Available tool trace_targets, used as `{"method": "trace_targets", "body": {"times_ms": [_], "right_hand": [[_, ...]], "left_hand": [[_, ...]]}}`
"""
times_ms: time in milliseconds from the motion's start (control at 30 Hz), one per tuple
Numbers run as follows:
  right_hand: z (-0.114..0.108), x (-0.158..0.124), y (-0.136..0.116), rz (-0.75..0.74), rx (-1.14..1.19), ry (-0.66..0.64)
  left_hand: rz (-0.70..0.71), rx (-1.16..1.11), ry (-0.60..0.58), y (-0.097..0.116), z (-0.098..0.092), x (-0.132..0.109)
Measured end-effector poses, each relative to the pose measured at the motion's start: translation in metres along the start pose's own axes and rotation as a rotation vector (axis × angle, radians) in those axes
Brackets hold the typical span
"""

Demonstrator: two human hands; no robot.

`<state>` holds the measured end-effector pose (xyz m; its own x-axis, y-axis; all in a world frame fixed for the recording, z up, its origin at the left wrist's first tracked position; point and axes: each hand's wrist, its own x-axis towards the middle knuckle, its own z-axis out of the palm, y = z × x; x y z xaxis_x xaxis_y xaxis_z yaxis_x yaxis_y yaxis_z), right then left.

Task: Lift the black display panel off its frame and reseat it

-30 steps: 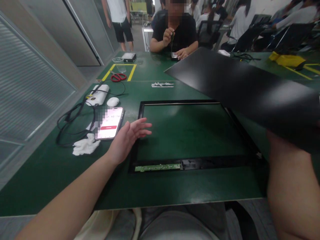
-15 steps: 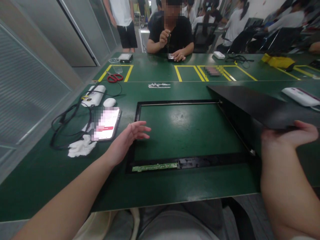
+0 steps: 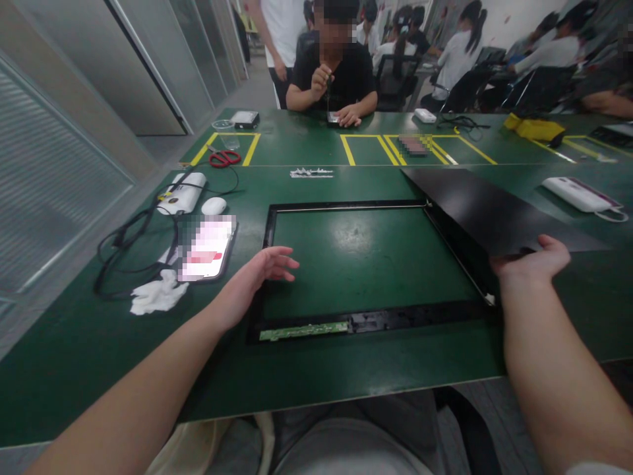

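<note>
A thin black rectangular frame [image 3: 268, 227] lies on the green table in front of me. A green circuit board [image 3: 302, 331] sits along the left part of its near side. My left hand [image 3: 278, 265] is at the frame's left side, its fingers apart with nothing in them. A flat dark panel [image 3: 487, 208] slants over the frame's right side. My right hand [image 3: 534, 259] supports the panel's near edge from below, thumb at the edge; its other fingers are mostly hidden. Inside the frame, the table surface [image 3: 346, 264] shows through.
To the left lie a lit phone [image 3: 210, 251], crumpled tissue [image 3: 159, 292], a white mouse-like object [image 3: 214, 206], black cables [image 3: 101, 264] and red-handled scissors [image 3: 225, 158]. White strips [image 3: 311, 173] lie beyond the frame. A white device [image 3: 583, 194] is at right. Opposite sits a person [image 3: 331, 86].
My right hand has moved left with the panel, and more of the panel's upper face shows. My left hand stays by the frame's left side. The view has shifted slightly.
</note>
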<state>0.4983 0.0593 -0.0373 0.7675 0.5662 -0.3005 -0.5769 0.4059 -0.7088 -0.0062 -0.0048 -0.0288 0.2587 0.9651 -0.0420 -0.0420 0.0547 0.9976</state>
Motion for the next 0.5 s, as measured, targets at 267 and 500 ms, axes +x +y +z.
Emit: {"method": "trace_targets", "body": {"times_ms": [267, 500], "right_hand": [[0.002, -0.002, 0.005, 0.041, 0.003, -0.027], [0.000, 0.001, 0.004, 0.055, 0.004, -0.029]], "left_hand": [[0.021, 0.036, -0.027, -0.004, -0.004, 0.001], [0.016, 0.027, -0.021, -0.015, -0.008, 0.006]]}}
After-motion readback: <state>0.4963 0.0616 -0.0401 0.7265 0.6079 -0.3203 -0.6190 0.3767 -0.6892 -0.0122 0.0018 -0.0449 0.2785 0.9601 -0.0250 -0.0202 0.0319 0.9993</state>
